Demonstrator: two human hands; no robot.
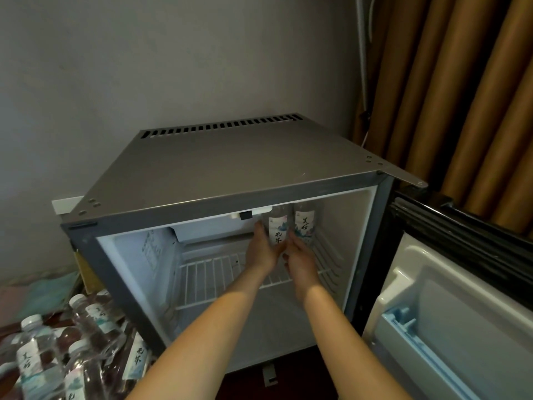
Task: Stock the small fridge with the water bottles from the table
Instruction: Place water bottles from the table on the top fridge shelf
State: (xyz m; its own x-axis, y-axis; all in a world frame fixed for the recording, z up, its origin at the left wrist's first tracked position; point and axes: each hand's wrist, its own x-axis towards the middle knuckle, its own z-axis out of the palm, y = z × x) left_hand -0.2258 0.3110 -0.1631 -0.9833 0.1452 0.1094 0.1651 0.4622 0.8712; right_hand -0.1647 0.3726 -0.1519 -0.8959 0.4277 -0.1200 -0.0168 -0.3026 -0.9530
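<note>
Mini fridge is open, door swung out to the right. Both arms reach into the upper level.

Bottles in the fridge: 2. Both stand upright on the wire shelf in the back right corner, side by side and close together.
- held bottle: the left one of the pair, white label with black characters. Left hand wraps its left side, with the fingers running up along the label. Right hand lies against its lower right side, fingertips at the gap between the two bottles. Can't tell whether that hand grips or only touches.
- second bottle: just right of it, near the right inner wall, same kind of label. No hand is around it.

Wire shelves in view: 1.

Bench is at lower left, dark red top, just beside the fridge's left front corner. Bench bottles are clear with white caps and the same label. Some are upright, some lying down, and they overlap. I count at least 5; the exact number is unclear.

Other:
- door shelf: 1, with a pale blue rail.
- vent slots: 1 row along the back edge of the fridge top.
- brown curtain behind the door.
- white cable runs down beside the curtain.
</note>
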